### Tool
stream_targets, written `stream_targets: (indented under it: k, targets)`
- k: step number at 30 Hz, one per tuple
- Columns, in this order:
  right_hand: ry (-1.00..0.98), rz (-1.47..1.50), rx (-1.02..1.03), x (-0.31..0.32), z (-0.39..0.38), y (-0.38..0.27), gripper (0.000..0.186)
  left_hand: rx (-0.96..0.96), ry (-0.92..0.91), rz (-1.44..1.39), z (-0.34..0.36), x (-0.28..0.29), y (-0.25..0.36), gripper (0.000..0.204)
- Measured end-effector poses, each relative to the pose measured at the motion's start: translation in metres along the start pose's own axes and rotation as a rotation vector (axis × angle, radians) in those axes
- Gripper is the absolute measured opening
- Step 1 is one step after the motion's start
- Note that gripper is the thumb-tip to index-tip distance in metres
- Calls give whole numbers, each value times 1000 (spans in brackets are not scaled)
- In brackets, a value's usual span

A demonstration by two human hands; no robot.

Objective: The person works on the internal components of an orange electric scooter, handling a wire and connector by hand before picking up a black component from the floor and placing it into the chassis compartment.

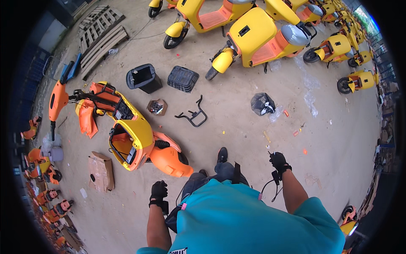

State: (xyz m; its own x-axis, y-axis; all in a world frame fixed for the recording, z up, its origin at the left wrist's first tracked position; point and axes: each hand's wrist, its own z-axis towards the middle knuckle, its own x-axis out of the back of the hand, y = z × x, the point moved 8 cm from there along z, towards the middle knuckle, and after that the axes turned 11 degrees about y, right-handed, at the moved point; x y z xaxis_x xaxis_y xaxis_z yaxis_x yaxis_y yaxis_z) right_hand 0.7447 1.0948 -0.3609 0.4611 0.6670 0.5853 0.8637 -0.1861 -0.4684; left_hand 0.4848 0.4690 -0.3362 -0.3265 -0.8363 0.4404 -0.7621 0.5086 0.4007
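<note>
My left hand (pixel 159 191), in a black glove, hangs beside my left leg with its fingers curled in; nothing shows in it. My right hand (pixel 279 161), gloved too, is closed out to the right, and a short thin thing pokes out past its fingers, too small to name. Both hands are off the floor and touch nothing else. Nearest to my left hand is a partly stripped yellow and orange scooter (pixel 146 133), its front compartment uncovered. Its orange front fender (pixel 169 162) points toward my feet.
A black bent-tube frame (pixel 196 113), a small box of parts (pixel 157 107), a black bin (pixel 144 78) and a black crate (pixel 182 79) lie ahead. A black plastic bag (pixel 262 104) sits right of them. Yellow scooters (pixel 264 40) line the back; a flattened carton (pixel 101 171) lies left.
</note>
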Motion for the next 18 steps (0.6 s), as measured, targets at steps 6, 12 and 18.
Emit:
stream_targets:
  k: [6, 12, 18]
  targets:
    - [-239, -72, 84, -82, 8, -63, 20, -16, 137, -310, 0, 21, 19, 20]
    - [-403, -123, 81, -139, -7, -85, 21, 72, 275, -482, 23, 48, 19, 17]
    - [-231, -367, 141, -111, 57, -95, 19, -13, 235, -480, 135, 64, 93, 18]
